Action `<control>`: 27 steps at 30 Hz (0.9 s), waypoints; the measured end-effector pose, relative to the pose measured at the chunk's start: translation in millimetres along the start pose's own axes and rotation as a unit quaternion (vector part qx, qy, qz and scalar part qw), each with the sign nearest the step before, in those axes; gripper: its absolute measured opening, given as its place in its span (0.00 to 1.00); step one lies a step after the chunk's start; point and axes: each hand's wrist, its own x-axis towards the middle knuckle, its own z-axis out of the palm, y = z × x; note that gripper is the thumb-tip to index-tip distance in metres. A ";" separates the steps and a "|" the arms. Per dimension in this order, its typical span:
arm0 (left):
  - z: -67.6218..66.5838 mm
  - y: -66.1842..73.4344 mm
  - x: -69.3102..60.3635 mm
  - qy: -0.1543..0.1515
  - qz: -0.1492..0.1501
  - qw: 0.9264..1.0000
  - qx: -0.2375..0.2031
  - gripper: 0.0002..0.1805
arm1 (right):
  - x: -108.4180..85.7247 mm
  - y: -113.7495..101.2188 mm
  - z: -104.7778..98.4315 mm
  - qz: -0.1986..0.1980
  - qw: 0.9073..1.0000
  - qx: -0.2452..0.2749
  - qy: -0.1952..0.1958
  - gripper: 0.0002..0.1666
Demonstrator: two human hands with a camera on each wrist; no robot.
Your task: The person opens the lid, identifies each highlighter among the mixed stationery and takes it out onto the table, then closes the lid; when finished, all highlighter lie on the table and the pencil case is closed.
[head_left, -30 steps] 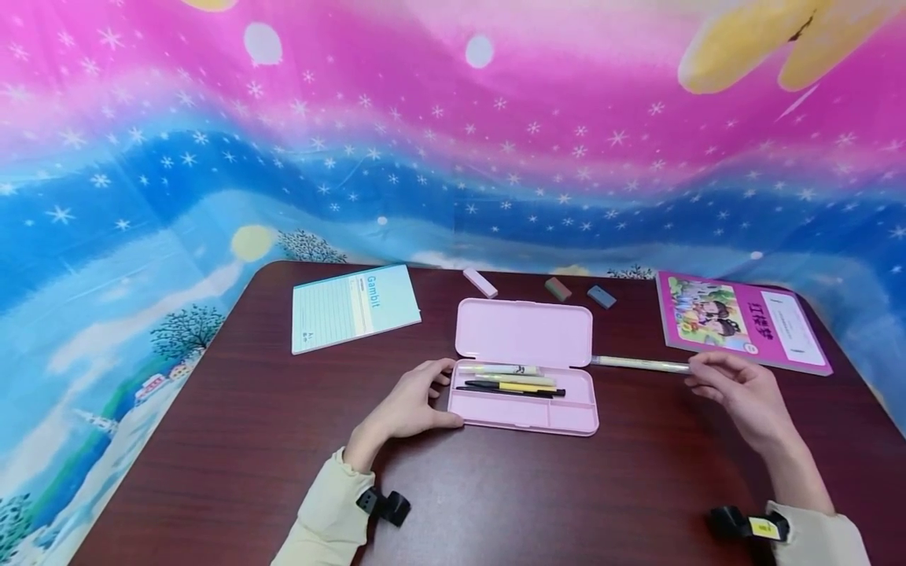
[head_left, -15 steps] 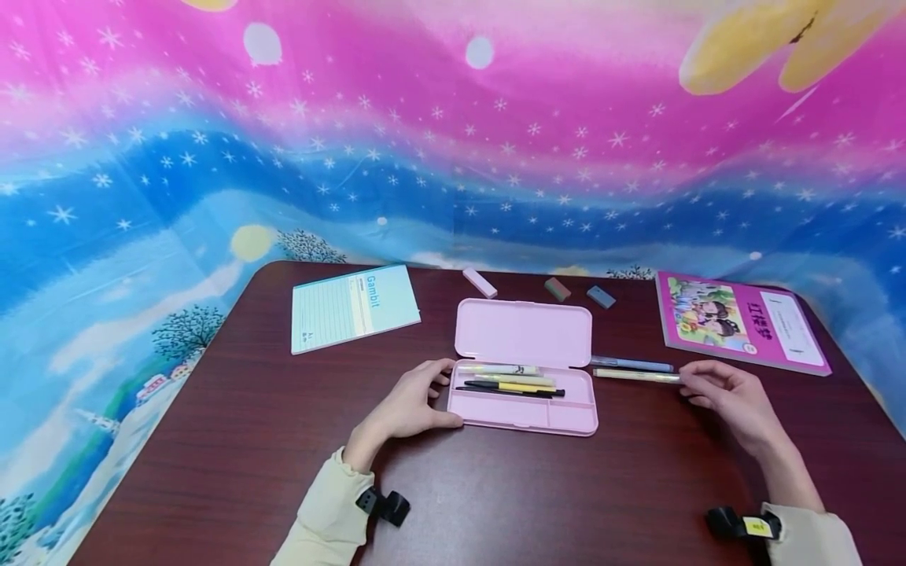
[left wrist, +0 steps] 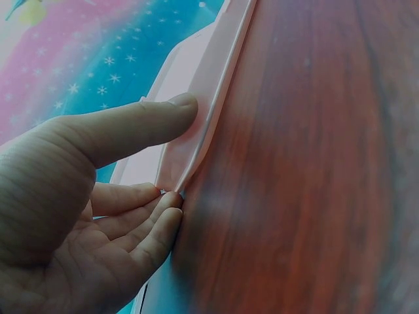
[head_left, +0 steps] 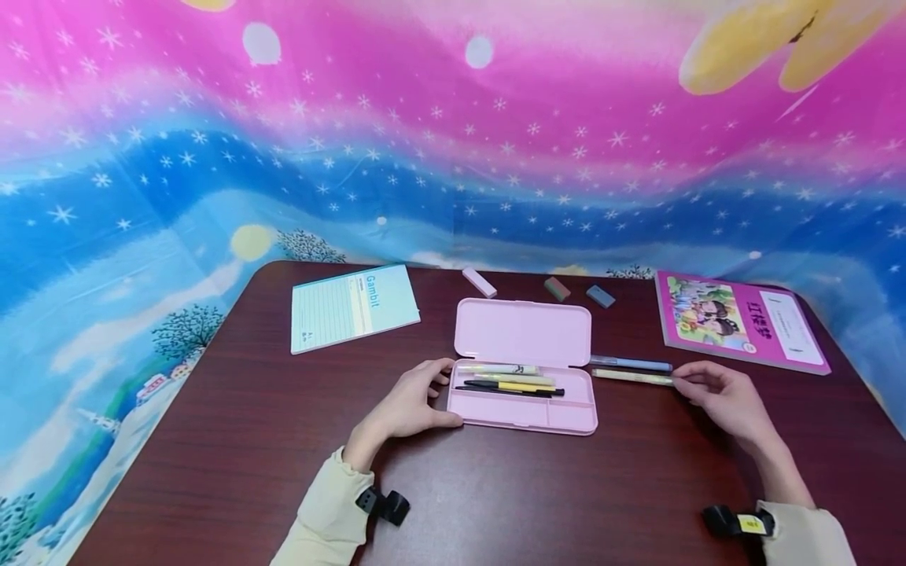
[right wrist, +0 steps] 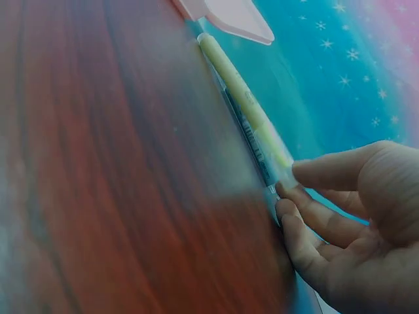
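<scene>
An open pink pencil case [head_left: 522,397] lies mid-table, with several pens [head_left: 513,383] in its upper compartment. The left hand [head_left: 406,401] holds the case's left end, thumb on the near corner; the left wrist view shows the thumb [left wrist: 144,127] against the pink side [left wrist: 203,111] and the fingertips at the corner. Right of the case, the right hand [head_left: 725,397] pinches the end of a pale yellow pen [head_left: 632,377], also seen in the right wrist view [right wrist: 242,95]. Just behind that pen lies a blue pen [head_left: 633,364].
Behind the case are a pink eraser [head_left: 480,283], a green-brown eraser [head_left: 557,289] and a blue-grey eraser [head_left: 601,296]. A pale notebook [head_left: 354,309] lies at the back left, a pink book [head_left: 742,322] at the back right. A patterned cloth [head_left: 453,157] hangs behind the table.
The yellow pen has come slightly nearer the table's front, and the blue pen behind it has come into view. The right hand has shifted left and slightly down. The left hand has stayed put.
</scene>
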 end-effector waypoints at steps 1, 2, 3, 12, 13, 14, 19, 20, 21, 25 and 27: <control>-0.1 0.0 -0.3 0.000 0.000 1.000 0.000 0.42 | 0.0 -0.4 1.0 -0.002 1.000 -0.011 0.003 0.17; -0.2 0.1 -0.6 0.000 -0.001 1.000 -0.001 0.42 | 0.0 -0.6 1.9 -0.005 1.000 -0.021 0.006 0.17; -0.2 0.2 -0.8 0.000 0.000 1.000 -0.002 0.42 | 0.2 -0.7 2.6 -0.006 1.000 -0.028 0.009 0.16; -0.2 0.8 -0.6 0.001 0.002 1.000 -0.003 0.42 | 1.9 -1.3 3.6 -0.008 0.998 -0.060 0.016 0.15; -0.4 0.8 -0.5 0.001 0.002 1.000 -0.002 0.42 | 1.9 -1.7 3.7 -0.008 0.998 -0.059 0.016 0.15; -0.5 0.8 -0.3 0.002 0.002 1.000 -0.002 0.42 | 1.9 -2.1 3.8 -0.008 0.998 -0.059 0.016 0.15; 0.1 0.4 0.6 0.001 0.000 1.000 -0.001 0.42 | 1.1 -3.2 4.7 -0.011 0.998 -0.065 0.017 0.14; 0.3 0.2 0.6 0.000 0.000 1.000 -0.002 0.42 | 0.7 -3.2 4.8 -0.010 0.998 -0.068 0.017 0.14; 0.6 0.0 0.7 -0.001 -0.001 1.000 -0.002 0.43 | 0.2 -3.2 4.9 -0.010 0.997 -0.069 0.015 0.14; 0.8 -0.7 0.5 -0.001 -0.002 1.000 -0.001 0.43 | -0.8 -3.4 5.1 -0.010 0.998 -0.068 0.008 0.15; 0.6 -0.7 0.4 0.001 -0.001 1.000 -0.001 0.43 | -0.3 -3.8 5.0 -0.012 0.998 -0.065 0.006 0.15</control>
